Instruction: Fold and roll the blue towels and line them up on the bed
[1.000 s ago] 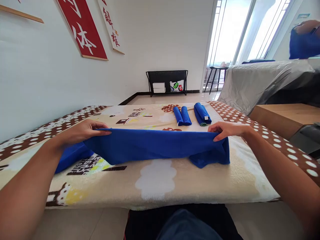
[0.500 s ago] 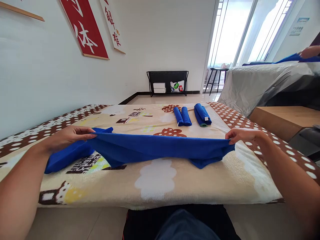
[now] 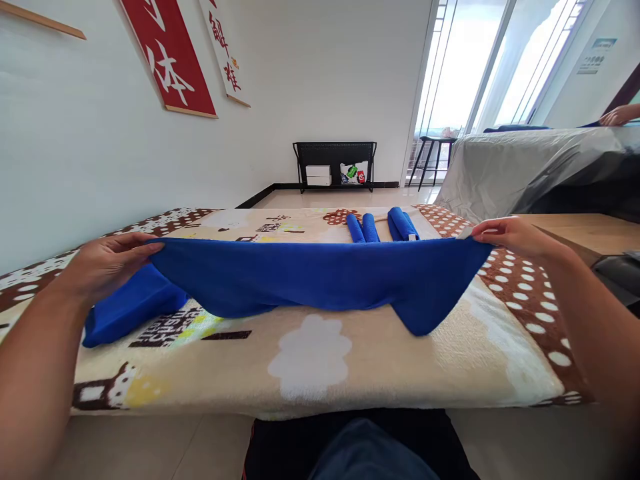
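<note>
A blue towel point(image 3: 310, 273) is stretched sideways above the patterned blanket point(image 3: 310, 393), its lower edge drooping in loose folds. My left hand point(image 3: 107, 263) pinches its upper left corner between thumb and fingers. At the upper right corner, beside a small whitish tag, my right hand point(image 3: 520, 237) is closed on the cloth. Below my left hand lies another blue cloth point(image 3: 135, 303), partly covered by the hand and the held towel. Two slim blue rolls point(image 3: 370, 229) and a thicker blue roll point(image 3: 400, 223) sit farther back, their near ends hidden behind the towel's top edge.
A black rack point(image 3: 335, 157) stands against the far wall. To the right are a plastic-covered piece of furniture point(image 3: 520, 157) and a wooden surface point(image 3: 575, 230). Another person's hand point(image 3: 620, 115) holds dark blue cloth there. A black stool point(image 3: 435, 153) is by the window.
Both hands have risen and moved farther apart, pulling the towel's top edge straight and higher. It now hides the near ends of the rolls. The other person's hand has shifted slightly.
</note>
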